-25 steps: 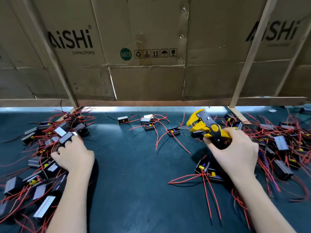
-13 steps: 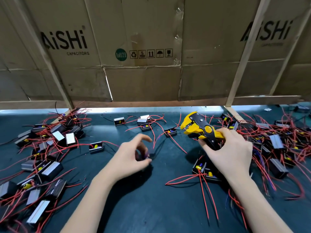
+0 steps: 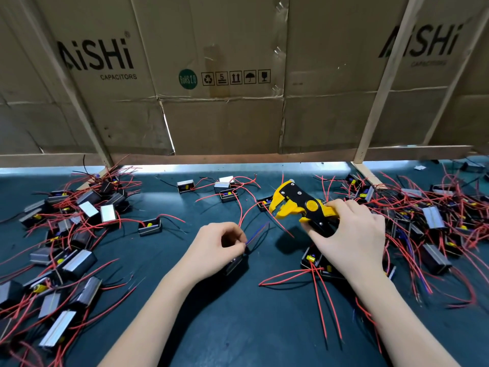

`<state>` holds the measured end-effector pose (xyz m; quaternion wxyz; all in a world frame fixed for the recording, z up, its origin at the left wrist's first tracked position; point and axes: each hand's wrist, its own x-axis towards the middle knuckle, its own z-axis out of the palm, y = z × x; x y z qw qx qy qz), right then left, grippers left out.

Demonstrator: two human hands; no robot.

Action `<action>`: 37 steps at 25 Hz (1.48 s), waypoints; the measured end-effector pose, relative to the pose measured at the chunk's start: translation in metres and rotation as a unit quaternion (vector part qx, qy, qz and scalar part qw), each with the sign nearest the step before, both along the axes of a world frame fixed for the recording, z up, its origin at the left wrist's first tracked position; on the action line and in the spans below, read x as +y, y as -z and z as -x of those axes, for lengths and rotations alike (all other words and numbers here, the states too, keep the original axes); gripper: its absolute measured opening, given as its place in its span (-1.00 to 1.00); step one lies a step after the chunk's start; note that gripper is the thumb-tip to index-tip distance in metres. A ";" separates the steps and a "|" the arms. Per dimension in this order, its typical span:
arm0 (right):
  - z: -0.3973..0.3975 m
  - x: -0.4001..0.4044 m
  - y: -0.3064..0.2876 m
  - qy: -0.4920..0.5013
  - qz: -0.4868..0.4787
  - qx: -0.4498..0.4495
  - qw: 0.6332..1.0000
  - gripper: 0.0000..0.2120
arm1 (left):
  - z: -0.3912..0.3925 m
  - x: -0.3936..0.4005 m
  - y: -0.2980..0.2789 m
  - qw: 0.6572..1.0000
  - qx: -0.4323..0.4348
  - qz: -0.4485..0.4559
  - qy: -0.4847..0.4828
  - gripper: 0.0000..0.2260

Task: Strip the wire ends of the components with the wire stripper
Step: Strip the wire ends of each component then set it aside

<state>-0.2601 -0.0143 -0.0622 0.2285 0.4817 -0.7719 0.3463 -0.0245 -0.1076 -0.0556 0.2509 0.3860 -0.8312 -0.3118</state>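
My right hand grips the handles of a yellow and black wire stripper, whose jaws point left and stand open above the mat. A red wire hangs from the jaws. My left hand pinches the wires of a small black component that lies just under it; a blue wire and a black one stick out toward the stripper. The wire tips end a short way left of the jaws.
A heap of black and silver components with red wires covers the left of the dark green mat. A second heap lies at the right. A few loose components sit at the back. Cardboard walls the far side.
My left hand left the pile on the left, came to the middle and took hold of a component's wires. The stripper sank a little and turned toward it.
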 end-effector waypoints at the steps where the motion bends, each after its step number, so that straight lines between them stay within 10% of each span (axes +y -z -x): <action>1: 0.000 0.000 0.000 0.000 -0.001 0.000 1.000 -0.57 | 0.001 0.000 0.000 1.000 0.008 -0.013 -0.011 -0.84; 8: 0.004 0.001 -0.002 0.006 -0.001 -0.021 1.000 -0.58 | -0.006 -0.009 -0.005 0.980 0.138 -0.134 -0.057 -0.90; 15: 0.006 0.001 -0.001 0.005 -0.004 -0.025 1.000 -0.56 | -0.055 -0.022 -0.018 0.967 -0.065 -0.172 0.176 -0.90; 18: 0.005 0.000 -0.001 0.006 -0.006 -0.022 1.000 -0.57 | -0.046 -0.022 -0.015 0.986 -0.065 -0.044 0.150 -0.87; 21: 0.006 -0.001 0.000 0.007 -0.006 -0.019 1.000 -0.58 | -0.034 -0.024 -0.011 0.955 -0.083 0.254 -0.128 -0.73; 23: 0.006 0.000 0.000 0.010 -0.008 -0.018 1.000 -0.58 | -0.030 -0.020 -0.009 0.935 0.005 0.289 -0.206 -0.82; 29: 0.003 -0.001 0.001 0.007 -0.011 -0.012 1.000 -0.58 | -0.009 -0.011 0.004 0.939 -0.161 0.093 -0.291 -0.55; 37: 0.003 -0.001 0.001 0.007 -0.009 -0.009 1.000 -0.58 | -0.002 -0.008 0.000 0.966 0.215 -0.128 -0.069 -0.82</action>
